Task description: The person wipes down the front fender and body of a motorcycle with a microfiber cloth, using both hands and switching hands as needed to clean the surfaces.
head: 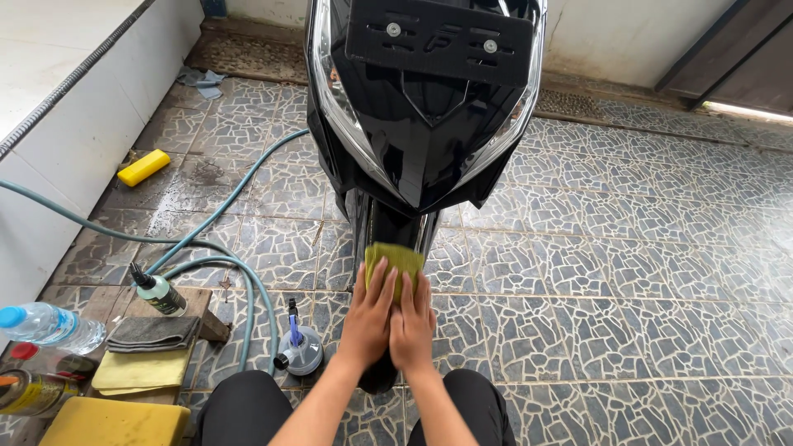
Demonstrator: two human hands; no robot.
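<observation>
A glossy black scooter (pixel 421 107) stands facing me, its front fairing filling the top middle. Both my hands lie flat side by side on its black front mudguard (pixel 380 376), pressing a yellow-green cloth (pixel 395 258) against it. My left hand (pixel 369 318) covers the cloth's lower left part, and my right hand (pixel 412 326) rests just right of it. The fingers of both point up toward the fork. Most of the mudguard and the front wheel are hidden under my hands and the cloth.
A green hose (pixel 206 239) loops over the tiled floor at left. A spray bottle (pixel 299 347) stands by my left knee. On a low wooden board (pixel 202 301) lie folded cloths (pixel 153 334), small bottles and a water bottle (pixel 49 326). A yellow sponge (pixel 143 168) lies near the white wall.
</observation>
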